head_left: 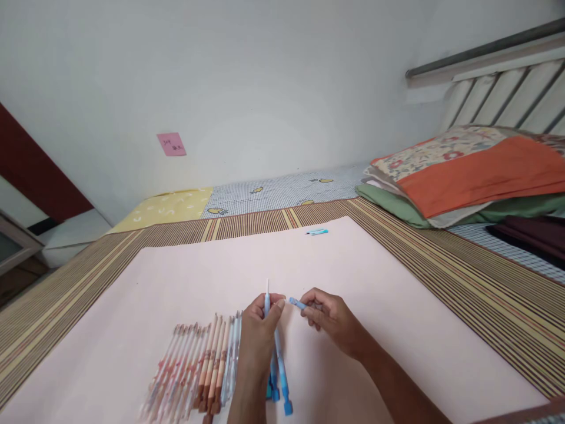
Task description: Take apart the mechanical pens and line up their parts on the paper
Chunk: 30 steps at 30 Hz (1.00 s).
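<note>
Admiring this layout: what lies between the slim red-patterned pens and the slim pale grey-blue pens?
Slim peach pens with brown ends, in the head view.

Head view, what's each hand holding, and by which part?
Left hand: blue pen, by the part below its white tip. Right hand: small blue cap-like piece, by its palm-side end.

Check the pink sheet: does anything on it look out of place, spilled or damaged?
Two small blue pieces lie near the far edge of the pink sheet, well apart from the pens beside the left hand, so they look stray. I see no spill or obvious damage.
</note>
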### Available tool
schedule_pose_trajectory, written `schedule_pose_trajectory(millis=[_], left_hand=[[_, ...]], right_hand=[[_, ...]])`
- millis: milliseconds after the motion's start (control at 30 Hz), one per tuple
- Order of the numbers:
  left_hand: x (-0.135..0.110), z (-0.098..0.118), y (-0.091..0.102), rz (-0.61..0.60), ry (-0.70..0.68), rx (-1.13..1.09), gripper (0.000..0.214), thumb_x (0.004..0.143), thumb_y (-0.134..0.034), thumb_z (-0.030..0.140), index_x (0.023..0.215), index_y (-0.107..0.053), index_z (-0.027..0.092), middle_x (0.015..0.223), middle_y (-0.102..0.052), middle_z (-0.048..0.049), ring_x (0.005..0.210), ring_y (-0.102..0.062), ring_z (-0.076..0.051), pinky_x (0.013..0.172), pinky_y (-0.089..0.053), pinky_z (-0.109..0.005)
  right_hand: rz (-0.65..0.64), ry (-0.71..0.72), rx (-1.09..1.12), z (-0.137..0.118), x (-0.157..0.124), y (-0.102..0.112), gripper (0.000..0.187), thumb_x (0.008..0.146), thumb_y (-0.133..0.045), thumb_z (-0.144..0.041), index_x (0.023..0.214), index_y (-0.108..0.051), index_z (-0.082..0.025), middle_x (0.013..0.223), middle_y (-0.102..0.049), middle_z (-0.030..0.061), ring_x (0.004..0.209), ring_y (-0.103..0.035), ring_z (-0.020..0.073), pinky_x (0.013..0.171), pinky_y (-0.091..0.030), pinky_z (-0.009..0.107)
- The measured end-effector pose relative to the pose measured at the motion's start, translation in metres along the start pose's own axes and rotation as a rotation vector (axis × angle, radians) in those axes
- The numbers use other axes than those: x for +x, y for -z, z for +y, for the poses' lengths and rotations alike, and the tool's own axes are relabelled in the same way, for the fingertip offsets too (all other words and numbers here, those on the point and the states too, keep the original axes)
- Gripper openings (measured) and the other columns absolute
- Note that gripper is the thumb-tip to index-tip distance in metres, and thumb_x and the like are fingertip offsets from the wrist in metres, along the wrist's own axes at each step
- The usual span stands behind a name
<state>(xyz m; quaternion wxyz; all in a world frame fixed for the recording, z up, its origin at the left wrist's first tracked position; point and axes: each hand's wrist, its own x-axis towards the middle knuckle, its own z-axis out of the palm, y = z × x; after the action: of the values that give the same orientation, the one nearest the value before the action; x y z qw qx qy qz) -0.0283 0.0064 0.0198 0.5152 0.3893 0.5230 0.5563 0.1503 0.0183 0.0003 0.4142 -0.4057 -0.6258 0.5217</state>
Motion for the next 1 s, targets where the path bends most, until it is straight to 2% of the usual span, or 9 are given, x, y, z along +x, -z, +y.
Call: schedule_pose_trajectory(millis=[133, 467, 800, 1000], left_hand=[[-0.001, 0.002, 0.001, 0.027, -0.080, 0.115, 0.029, 0.069, -0.079, 0.042, 0.078, -0.073, 0.016, 0.060, -0.051, 0.0026, 0.060, -0.040, -0.013, 0.058, -0.032, -0.024], [-0.008, 0.011, -0.003, 0.042, -0.159, 0.316, 0.023, 0.075, -0.075, 0.042, 0.077, -0.074, 0.018, 0.056, -0.047, 0.0037, 0.054, -0.035, -0.013, 0.052, -0.025, -0.025], [-0.008, 0.003, -0.007, 0.067, -0.215, 0.394, 0.031, 0.082, -0.067, 0.042, 0.093, -0.080, 0.017, 0.064, -0.060, 0.0009, 0.058, -0.042, -0.014, 0.055, -0.031, -0.026], [-0.010, 0.014, -0.004, 0.039, -0.206, 0.422, 0.041, 0.085, -0.064, 0.046, 0.110, -0.077, 0.017, 0.066, -0.058, 0.0009, 0.061, -0.044, -0.016, 0.058, -0.034, -0.026]], right_hand=[[0.026, 0.007, 0.008, 0.000, 0.001, -0.005, 0.020, 0.089, -0.063, -0.041, 0.090, -0.063, -0.020, 0.067, -0.054, -0.0026, 0.062, -0.047, 0.0135, 0.061, -0.040, 0.026], [0.046, 0.025, -0.007, 0.000, -0.001, -0.007, 0.019, 0.089, -0.062, -0.040, 0.090, -0.064, -0.021, 0.068, -0.053, -0.0026, 0.063, -0.047, 0.0137, 0.061, -0.039, 0.026], [0.086, 0.015, 0.159, 0.007, 0.002, -0.017, 0.022, 0.087, -0.065, -0.041, 0.089, -0.065, -0.019, 0.066, -0.055, -0.0023, 0.060, -0.049, 0.0132, 0.058, -0.041, 0.027], [0.102, 0.012, 0.290, 0.006, 0.003, -0.014, 0.025, 0.086, -0.068, -0.043, 0.090, -0.068, -0.018, 0.073, -0.061, 0.0008, 0.063, -0.051, 0.0133, 0.060, -0.041, 0.028]])
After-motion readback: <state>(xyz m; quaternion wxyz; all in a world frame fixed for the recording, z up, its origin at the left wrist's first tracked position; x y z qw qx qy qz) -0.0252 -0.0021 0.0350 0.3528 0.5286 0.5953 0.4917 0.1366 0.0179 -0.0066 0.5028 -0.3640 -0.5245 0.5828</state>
